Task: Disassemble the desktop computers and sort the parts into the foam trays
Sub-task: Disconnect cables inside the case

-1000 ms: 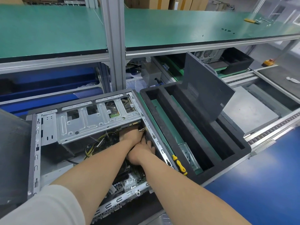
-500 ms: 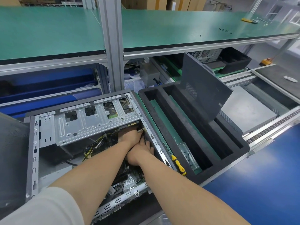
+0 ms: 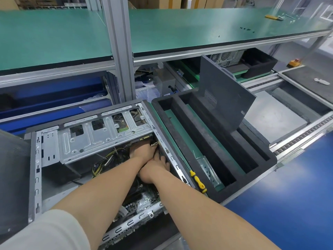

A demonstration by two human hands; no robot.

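Observation:
An open desktop case [image 3: 36, 177] lies on its side at the lower left, with a metal drive cage [image 3: 93, 139] across its top and the motherboard [image 3: 142, 199] below. Both my hands reach deep inside, by the case's right wall. My left hand [image 3: 142, 150] sits under the cage edge and pinches a small pale cable connector [image 3: 153, 144]. My right hand [image 3: 155, 168] lies just below, touching the left, with its fingertips hidden in the dark gap. The black foam tray [image 3: 266, 159] stands right of the case.
A dark side panel [image 3: 225, 92] leans upright in the tray, and a metal bracket [image 3: 207, 170] lies in one slot. A yellow-handled screwdriver [image 3: 198, 181] rests between case and tray. Yellow and black cables [image 3: 100, 165] run inside the case. A green shelf [image 3: 180, 29] hangs overhead.
Both hands stay at the same spot inside the case; only my view has shifted slightly.

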